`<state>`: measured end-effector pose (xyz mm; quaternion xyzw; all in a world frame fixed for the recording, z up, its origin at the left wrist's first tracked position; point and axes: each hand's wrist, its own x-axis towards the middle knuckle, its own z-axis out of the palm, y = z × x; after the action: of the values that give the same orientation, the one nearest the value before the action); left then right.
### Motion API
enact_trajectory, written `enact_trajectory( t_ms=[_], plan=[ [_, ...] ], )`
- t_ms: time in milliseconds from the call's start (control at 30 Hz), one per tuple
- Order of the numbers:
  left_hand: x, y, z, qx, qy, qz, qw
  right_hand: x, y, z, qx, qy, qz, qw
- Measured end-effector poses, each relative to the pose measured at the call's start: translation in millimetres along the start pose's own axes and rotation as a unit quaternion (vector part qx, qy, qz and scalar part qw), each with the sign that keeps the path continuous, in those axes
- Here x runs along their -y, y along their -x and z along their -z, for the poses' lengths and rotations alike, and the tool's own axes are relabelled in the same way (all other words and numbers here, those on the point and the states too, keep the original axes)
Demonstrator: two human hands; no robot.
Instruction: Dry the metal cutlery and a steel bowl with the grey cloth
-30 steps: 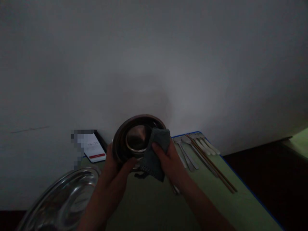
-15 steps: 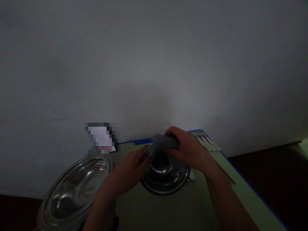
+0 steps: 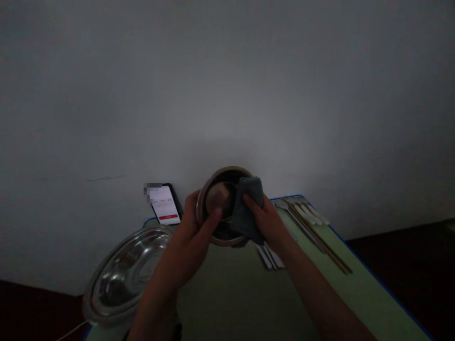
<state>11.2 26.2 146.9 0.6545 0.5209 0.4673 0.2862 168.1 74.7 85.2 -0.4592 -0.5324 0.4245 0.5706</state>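
Note:
My left hand [image 3: 194, 232] is closed on the left rim of a round, shiny metal bowl [image 3: 227, 169], its thumb reaching over the inside. The bowl is raised above the table and tilted, its hollow facing me. In my right hand [image 3: 268, 220] is a folded grey cloth [image 3: 249, 213], laid over the bowl's right rim with the thumb on top. The cloth covers that side of the bowl, and the right fingers behind it are hidden.
To the left sits a large oval metal basin [image 3: 106, 279]. Against the wall leans a lit phone [image 3: 165, 203]. On the green table [image 3: 234, 293] lie knives [image 3: 268, 258], chopsticks [image 3: 329, 248] and white-handled forks [image 3: 311, 213]. A blue edge borders the table.
The bowl has been lifted off the table area and turned so its inside faces me. The cloth has moved from near the left hand to the bowl's right rim. The view has shifted slightly.

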Motion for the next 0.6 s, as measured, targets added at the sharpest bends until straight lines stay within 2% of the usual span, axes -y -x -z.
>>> enact_trajectory(
  t_ms=[100,200,267,367,433,500,600],
  plan=[
    [-10,10,2.2,0.062,0.023,0.008,0.998,22,2,30,0.07,0.078,0.072,0.992],
    [-13,16,8.4,0.124,-0.013,0.022,0.992,44,9,51,0.084,0.219,0.106,0.966],
    [-11,18,10.0,0.157,-0.052,0.018,0.986,53,14,55,0.112,0.268,0.114,0.95],
    [-8,15,7.2,0.176,-0.104,-0.012,0.979,55,17,48,0.142,0.291,0.141,0.935],
    [-7,12,4.6,0.169,-0.117,-0.025,0.978,48,15,39,0.105,0.275,0.169,0.941],
    [-7,9,3.4,0.142,-0.124,-0.021,0.982,36,11,27,0.023,0.213,0.18,0.96],
    [-7,4,2.5,0.064,-0.131,-0.009,0.989,16,8,4,-0.1,0.084,0.121,0.984]
  ],
)
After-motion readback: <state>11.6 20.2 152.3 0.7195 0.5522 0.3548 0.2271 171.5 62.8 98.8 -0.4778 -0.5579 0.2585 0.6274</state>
